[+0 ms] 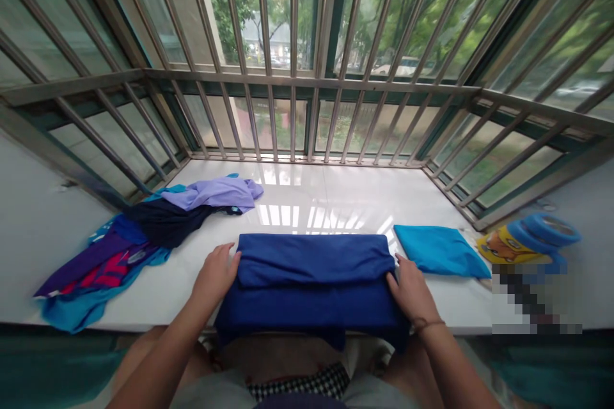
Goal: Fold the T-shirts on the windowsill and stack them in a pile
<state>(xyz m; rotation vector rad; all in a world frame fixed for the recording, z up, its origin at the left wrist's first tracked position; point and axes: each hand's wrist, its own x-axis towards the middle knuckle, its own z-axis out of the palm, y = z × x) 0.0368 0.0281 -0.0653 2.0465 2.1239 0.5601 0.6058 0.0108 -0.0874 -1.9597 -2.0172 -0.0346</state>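
In the head view, a dark blue cloth [314, 262] lies at lower centre, its far part folded over, its near edge hanging off the white ledge [330, 195]. The left hand [219, 271] is at its left edge, the right hand [409, 287] at its right; whether either pinches the fabric, I cannot tell. Rumpled clothes [167, 223] lie at left; a folded bright blue cloth [439, 249] and a yellow-and-blue bottle [527, 239] sit at right.

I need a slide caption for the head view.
Left hand and right hand at opposite sides of a partly folded blue cloth on a white ledge.
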